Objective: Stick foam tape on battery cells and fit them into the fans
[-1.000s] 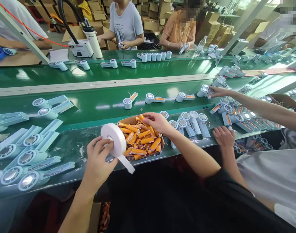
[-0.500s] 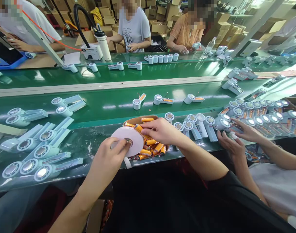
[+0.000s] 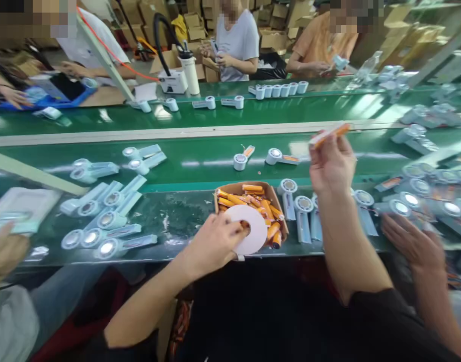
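A flat white roll (image 3: 257,232) with a hole in its middle stands over the front of a cardboard box (image 3: 280,201) of orange batteries (image 3: 253,200). Closed on that roll, my left hand (image 3: 215,244) has its fingertips in the hole. My right hand (image 3: 333,163) is raised above the green belt, to the right of the box. Its fingers grip an orange battery (image 3: 341,129), whose left part looks white. Pale blue fan bodies (image 3: 303,205) stand along the bench just right of the box, some hidden behind my right forearm.
More pale blue fan bodies (image 3: 107,247) lie at left. Two with orange batteries inside, one a fan body (image 3: 275,156), sit on the green belt (image 3: 200,173). A co-worker's hand (image 3: 415,241) is close at right, another hand (image 3: 7,251) at left. People work across the belt.
My right hand has left the box and risen up and right with an orange battery. My left hand keeps the white roll. The view has swung left, and a co-worker's hand appears at left.
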Demonstrator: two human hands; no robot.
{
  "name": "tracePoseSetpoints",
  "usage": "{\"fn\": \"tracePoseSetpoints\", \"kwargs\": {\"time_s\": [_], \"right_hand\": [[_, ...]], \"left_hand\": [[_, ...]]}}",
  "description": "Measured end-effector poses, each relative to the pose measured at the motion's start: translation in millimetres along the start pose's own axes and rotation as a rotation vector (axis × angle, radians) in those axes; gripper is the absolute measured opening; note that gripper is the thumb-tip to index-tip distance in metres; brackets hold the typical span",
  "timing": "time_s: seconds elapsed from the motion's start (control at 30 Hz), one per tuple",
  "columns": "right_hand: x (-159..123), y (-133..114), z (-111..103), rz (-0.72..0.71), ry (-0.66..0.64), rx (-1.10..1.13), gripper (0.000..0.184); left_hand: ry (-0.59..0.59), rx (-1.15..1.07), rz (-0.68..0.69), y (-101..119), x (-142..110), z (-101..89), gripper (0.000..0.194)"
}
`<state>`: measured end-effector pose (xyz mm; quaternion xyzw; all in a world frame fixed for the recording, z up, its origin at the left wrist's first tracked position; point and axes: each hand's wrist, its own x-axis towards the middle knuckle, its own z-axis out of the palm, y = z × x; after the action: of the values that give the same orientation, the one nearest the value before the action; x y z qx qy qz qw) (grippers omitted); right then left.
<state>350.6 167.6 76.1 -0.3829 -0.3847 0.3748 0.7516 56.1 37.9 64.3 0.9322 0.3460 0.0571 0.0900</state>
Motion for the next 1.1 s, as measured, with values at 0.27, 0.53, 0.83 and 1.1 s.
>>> {"fn": "tracePoseSetpoints", "kwargs": {"time_s": [0.27, 0.53, 0.83, 1.1], "right_hand": [[-34.7, -10.8, -50.1, 0.110, -0.063, -0.253, 0.049], [-7.6, -11.6, -29.9, 0.108, -0.132, -0.388, 0.048], [38.2, 139.6, 149.2, 0.074, -1.003, -0.881, 0.031], [34.6, 150.6, 154.6, -0.240, -1.394, -1.446, 0.031]], "left_hand": [[0.217, -0.146, -0.828, -245.2, 2.7, -58.6, 0.045], [0.014, -0.016, -0.810, -314.3, 8.0, -24.3, 0.033], [-0.118, -0.313, -0.457, -288.3, 113.0, 22.4, 0.004], [0.108, -0.383, -0.573, -265.0, 106.0, 34.0, 0.032]]}}
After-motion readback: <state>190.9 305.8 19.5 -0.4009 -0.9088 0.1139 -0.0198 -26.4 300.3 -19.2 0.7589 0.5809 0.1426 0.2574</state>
